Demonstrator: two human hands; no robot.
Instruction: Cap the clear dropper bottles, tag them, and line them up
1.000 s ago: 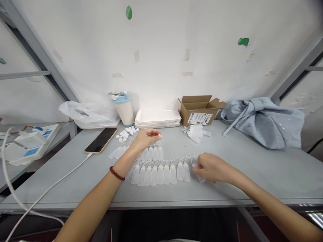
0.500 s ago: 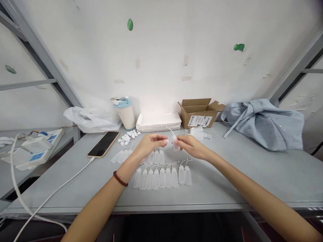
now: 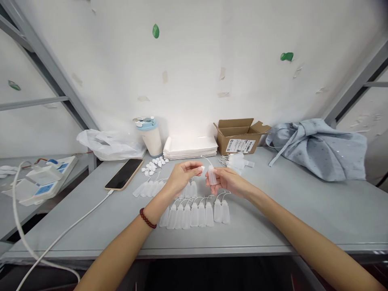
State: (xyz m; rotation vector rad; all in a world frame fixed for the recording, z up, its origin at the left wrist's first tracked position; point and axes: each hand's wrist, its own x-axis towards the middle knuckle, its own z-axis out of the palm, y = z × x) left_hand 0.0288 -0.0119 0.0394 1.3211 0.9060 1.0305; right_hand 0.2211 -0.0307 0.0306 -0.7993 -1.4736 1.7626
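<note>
Between the fingertips of my left hand (image 3: 183, 176) is a small white cap (image 3: 202, 168). My right hand (image 3: 227, 180) grips a translucent squeeze bottle (image 3: 212, 176) whose thin bent spout tube points up and left. Cap and bottle are a short way apart. Below the hands, a row of similar squeeze bottles (image 3: 186, 216) with curved tubes lies on the grey table (image 3: 273, 210). A second row of bottles (image 3: 148, 188) is partly covered by my left hand and wrist. Several loose white caps (image 3: 153, 165) lie in a pile beyond my left hand.
More bottles (image 3: 238, 161) lie before an open cardboard box (image 3: 239, 139). A white stack (image 3: 190, 147), a tumbler (image 3: 151, 139) and a plastic bag (image 3: 112, 143) stand along the back. A charging phone (image 3: 125, 173) is left; a blue cloth bundle (image 3: 321, 149) is right.
My right hand has turned, so its lower fingers show behind the bottle, and the bottle sits slightly lower. My left hand, with the cap, has shifted slightly right.
</note>
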